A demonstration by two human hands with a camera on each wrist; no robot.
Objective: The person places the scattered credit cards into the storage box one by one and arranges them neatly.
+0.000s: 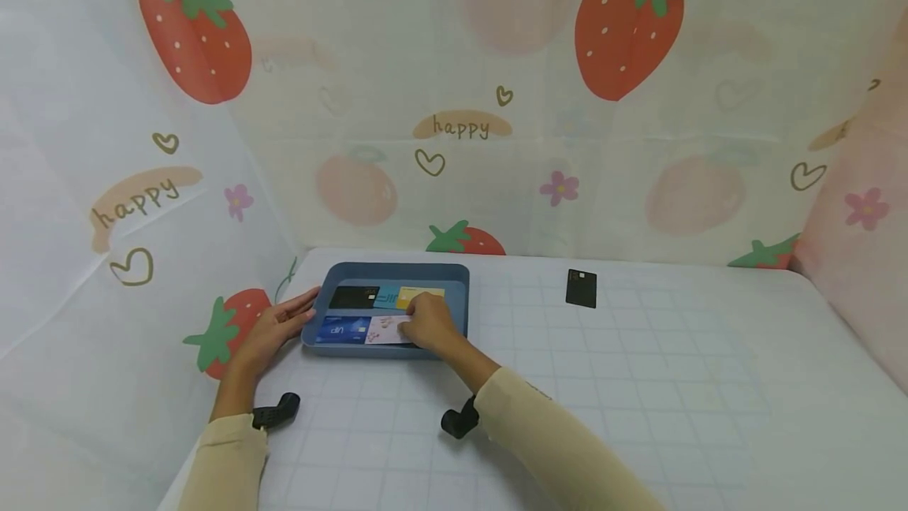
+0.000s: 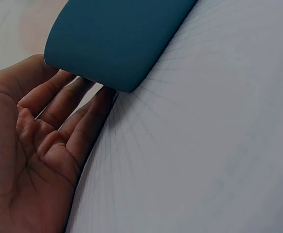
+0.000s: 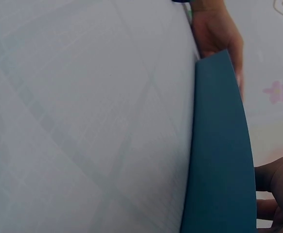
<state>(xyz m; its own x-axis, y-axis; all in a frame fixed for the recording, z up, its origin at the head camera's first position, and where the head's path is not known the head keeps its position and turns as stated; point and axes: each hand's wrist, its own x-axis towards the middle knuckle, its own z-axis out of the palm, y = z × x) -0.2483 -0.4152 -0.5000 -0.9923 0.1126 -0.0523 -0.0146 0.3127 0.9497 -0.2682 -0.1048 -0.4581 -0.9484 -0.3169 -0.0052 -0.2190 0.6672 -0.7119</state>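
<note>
A blue-grey tray (image 1: 461, 298) lies on the table with several cards in two rows. A black card (image 1: 347, 297), a teal card (image 1: 386, 297) and a yellow card (image 1: 430, 292) form the back row. In front are a blue VIP card (image 1: 340, 330) and a pink-white flowered card (image 1: 383, 330). My left hand (image 1: 273, 333) touches the tray's left end with extended fingers, thumb by the rim. My right hand (image 1: 431, 323) reaches into the tray's right part, fingers down at the cards. A dark edge shows beneath it; whether it pinches a card is hidden, also in the right wrist view.
Another black card (image 1: 582, 289) lies alone on the table, right of the tray. The white gridded tabletop (image 1: 603, 385) stretches forward and right. A strawberry-print curtain (image 1: 539, 140) encloses the back and sides. Each wrist carries a black camera mount (image 1: 459, 419).
</note>
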